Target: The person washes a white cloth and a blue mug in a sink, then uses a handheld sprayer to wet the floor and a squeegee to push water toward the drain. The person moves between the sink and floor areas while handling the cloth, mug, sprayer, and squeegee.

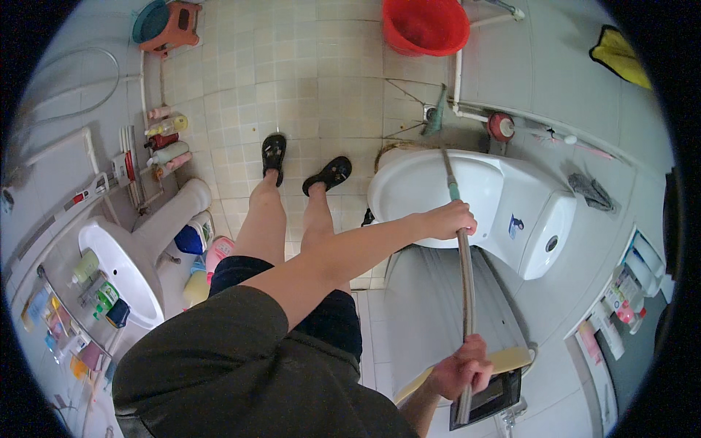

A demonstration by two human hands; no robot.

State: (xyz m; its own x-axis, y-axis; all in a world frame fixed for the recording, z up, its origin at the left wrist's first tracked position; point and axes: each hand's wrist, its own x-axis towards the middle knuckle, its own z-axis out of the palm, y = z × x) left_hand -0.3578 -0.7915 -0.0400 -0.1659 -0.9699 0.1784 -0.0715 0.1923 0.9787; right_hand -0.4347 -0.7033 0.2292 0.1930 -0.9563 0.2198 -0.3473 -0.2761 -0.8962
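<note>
Both my hands grip the metal handle (465,284) of a long-handled floor brush or broom. My left hand (452,220), its arm stretched across from the left, holds the handle just below a green collar, over the toilet bowl's near side. Nearer my body, my right hand (463,368) is closed around the handle's lower part in the picture. The green head (436,112) is at the far end, by the floor drain (429,113), beyond the white toilet (515,213). Whether the head touches the floor cannot be told.
A red bucket (426,27) stands on the tiled floor beyond. At left are a pedestal washbasin (123,274), several bottles (167,126) and an orange stool (182,24) with a teal basin. A grey-white surface (427,312) lies beside the toilet, and pipes (459,71) run along the wall.
</note>
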